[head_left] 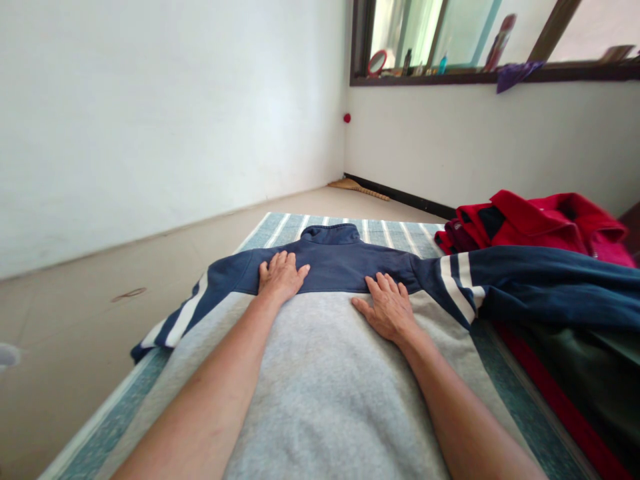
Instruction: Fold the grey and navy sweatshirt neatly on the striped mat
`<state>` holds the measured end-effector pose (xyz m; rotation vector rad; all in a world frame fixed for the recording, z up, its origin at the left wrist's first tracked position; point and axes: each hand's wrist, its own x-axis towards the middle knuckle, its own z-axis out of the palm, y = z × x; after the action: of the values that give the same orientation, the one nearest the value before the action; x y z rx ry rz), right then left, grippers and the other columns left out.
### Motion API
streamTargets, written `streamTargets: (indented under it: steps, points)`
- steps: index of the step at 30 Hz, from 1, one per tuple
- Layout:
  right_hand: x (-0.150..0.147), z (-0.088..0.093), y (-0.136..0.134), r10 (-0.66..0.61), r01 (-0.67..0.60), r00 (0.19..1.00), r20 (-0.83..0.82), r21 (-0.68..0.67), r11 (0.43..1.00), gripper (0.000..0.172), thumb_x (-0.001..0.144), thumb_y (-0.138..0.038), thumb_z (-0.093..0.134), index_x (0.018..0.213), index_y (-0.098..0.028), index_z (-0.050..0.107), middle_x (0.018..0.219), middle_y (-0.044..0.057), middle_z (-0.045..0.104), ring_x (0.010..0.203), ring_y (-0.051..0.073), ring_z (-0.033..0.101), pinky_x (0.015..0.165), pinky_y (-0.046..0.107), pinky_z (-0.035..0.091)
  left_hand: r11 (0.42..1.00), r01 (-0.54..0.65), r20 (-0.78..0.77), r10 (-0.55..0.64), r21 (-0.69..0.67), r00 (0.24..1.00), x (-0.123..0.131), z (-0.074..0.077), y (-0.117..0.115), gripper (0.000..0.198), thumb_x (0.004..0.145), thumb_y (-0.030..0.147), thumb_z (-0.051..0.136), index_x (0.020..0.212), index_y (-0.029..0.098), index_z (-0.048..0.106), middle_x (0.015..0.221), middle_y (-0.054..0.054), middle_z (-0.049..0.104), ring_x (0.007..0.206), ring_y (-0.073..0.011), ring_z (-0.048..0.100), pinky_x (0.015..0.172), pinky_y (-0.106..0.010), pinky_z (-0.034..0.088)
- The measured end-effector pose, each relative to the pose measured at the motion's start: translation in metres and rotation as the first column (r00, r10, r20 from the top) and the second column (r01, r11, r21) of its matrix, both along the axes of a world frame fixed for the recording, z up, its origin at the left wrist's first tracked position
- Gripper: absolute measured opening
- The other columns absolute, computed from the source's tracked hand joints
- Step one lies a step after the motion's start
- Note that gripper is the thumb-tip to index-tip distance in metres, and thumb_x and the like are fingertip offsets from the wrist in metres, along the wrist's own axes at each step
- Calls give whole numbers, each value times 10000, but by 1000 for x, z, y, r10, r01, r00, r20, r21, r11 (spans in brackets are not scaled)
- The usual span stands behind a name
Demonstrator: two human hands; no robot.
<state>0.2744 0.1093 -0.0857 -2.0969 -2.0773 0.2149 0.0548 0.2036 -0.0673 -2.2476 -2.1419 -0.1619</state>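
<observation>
A grey sweatshirt point(325, 380) with a navy yoke, collar and white-striped sleeves lies spread flat on a striped mat point(125, 413). My left hand point(281, 275) rests palm down on the navy shoulder area, fingers stretched out. My right hand point(387, 307) lies flat a little lower, where the navy meets the grey, fingers spread. Neither hand holds anything. The left sleeve hangs off the mat's left edge; the right sleeve runs out over other clothes.
A pile of red garments point(540, 220) lies at the right, with dark green and red cloth point(575, 380) beside the mat. Bare floor point(65, 320) extends left to a white wall. A window sill point(450, 75) holds small items. A broom point(357, 188) lies in the corner.
</observation>
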Motion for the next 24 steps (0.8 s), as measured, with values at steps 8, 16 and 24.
streamTargets:
  steps: [8,16,24]
  points:
    - [0,1,0,-2,2,1000,-6,2,1000,658,891,-592,342,1415,-195,354,1496,116,280,1386,282,176,1094,477,121,1000,-9,20,9,-11,1000,1,2,-1,554,916,481,303,1325,128,425,1477,-146,342,1366,-276,266,1069,-476,231]
    - [0,0,0,0,0,1000,4,13,1000,664,887,-592,350,1411,-186,364,1489,121,293,1383,289,187,1092,474,125,1000,7,15,-7,11,1000,0,0,-1,535,914,481,293,1297,143,456,1462,-147,367,1353,-278,288,1060,-476,246]
    - [0,2,-1,5,-5,1000,11,4,1000,659,890,-592,337,1412,-190,362,1489,120,294,1382,287,189,1088,469,129,1000,6,10,-6,8,1000,1,1,-2,548,914,478,292,1316,135,435,1465,-150,362,1355,-275,282,1055,-473,247]
